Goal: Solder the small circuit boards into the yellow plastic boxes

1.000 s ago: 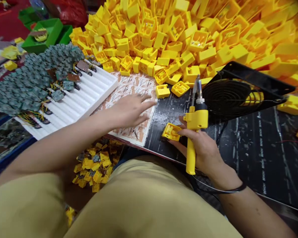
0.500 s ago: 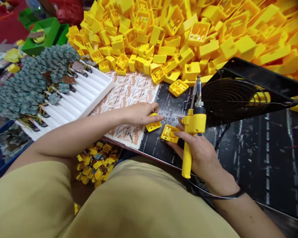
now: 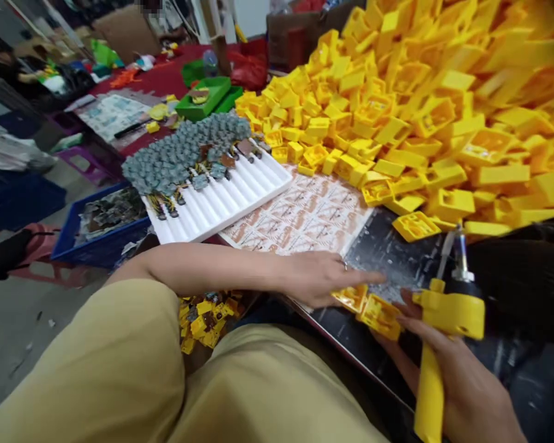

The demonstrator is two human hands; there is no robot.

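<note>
My left hand (image 3: 316, 277) reaches over the bench with its index finger stretched out. Its other fingers are at a small open yellow plastic case (image 3: 352, 298), partly hidden under the hand. Right beside that, edge to edge as far as the blur shows, is a second yellow plastic case (image 3: 379, 316), held at the fingertips of my right hand (image 3: 471, 375). A yellow soldering gun (image 3: 452, 311) with a metal tip pointing up and away also rests in my right hand, its handle against the palm.
A large heap of yellow cases (image 3: 397, 117) covers the back right. On the left, a white ribbed tray (image 3: 212, 215) carries grey wired parts (image 3: 184, 154). Printed sheets (image 3: 300, 212) lie between. Green trays (image 3: 207, 98) stand behind; a blue bin (image 3: 92, 246) sits lower left.
The view has swung left, so the bench things appear farther right. The two yellow cases, apart before, are now side by side. My right hand still has the soldering gun.
</note>
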